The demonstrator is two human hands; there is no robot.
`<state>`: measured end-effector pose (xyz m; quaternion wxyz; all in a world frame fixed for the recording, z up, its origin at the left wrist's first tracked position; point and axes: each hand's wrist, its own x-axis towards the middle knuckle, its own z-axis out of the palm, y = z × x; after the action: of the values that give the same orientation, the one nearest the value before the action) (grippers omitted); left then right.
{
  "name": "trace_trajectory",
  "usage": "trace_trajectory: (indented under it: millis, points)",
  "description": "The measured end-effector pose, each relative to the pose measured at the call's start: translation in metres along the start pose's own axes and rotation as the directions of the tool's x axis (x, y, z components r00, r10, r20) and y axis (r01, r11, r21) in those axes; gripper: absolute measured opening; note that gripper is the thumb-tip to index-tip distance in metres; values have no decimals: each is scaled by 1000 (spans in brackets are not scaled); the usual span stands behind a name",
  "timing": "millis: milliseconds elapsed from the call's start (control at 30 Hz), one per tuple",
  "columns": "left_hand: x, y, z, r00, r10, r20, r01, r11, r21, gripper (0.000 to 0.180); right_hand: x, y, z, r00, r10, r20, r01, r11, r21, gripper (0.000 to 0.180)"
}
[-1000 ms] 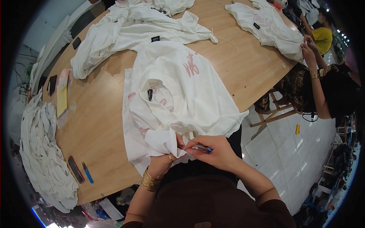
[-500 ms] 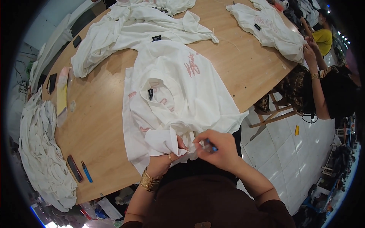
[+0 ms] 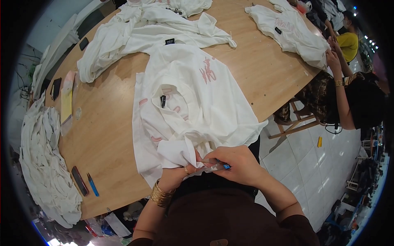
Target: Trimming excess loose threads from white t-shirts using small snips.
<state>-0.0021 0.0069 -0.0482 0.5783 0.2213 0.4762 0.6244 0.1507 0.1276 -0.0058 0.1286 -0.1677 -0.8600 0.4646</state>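
A white shirt (image 3: 221, 106) with pink lettering lies at the table's near edge, its collar open toward me. My left hand (image 3: 176, 177) is partly inside a folded part of the shirt and pinches its edge; most of the fingers are covered by cloth. My right hand (image 3: 240, 164) is closed around small thread snips (image 3: 226, 166) with blue showing at the handle. Their thin metal tip points left, close to the cloth edge at my left fingers. Whether the blades touch a thread is too small to tell.
The wooden table (image 3: 111, 135) holds more white shirts (image 3: 135, 37) at the back, a phone (image 3: 80, 180) and blue tweezers-like snips (image 3: 92, 184). Bunched white cloth (image 3: 47, 164) hangs along the left edge. At right, another person's hands (image 3: 334, 57) hold a white shirt (image 3: 287, 30).
My right hand has turned and lowered slightly, bringing the snips' metal tip into view beside my left fingers. The left hand has barely shifted.
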Motion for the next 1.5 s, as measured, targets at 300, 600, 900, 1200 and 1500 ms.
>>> trace_trajectory:
  millis: [300,600,900,1200,1500]
  points:
    - [0,1,2,998,-56,-24,54,997,-56,26,1,-4,-3,975,81,-208,-71,996,56,33]
    - [-1,-4,0,998,-58,-34,59,998,37,31,0,-1,13,979,88,-185,-60,986,153,23]
    - [-1,8,10,997,-34,-70,31,998,-50,33,-2,-2,-15,788,490,-373,-152,742,653,5]
    - [2,22,28,979,127,-161,-84,965,249,33,-8,7,21,956,119,-268,-93,990,106,21]
    - [-3,13,24,950,24,-311,-9,999,49,20,-3,-2,11,859,503,99,-404,545,735,19]
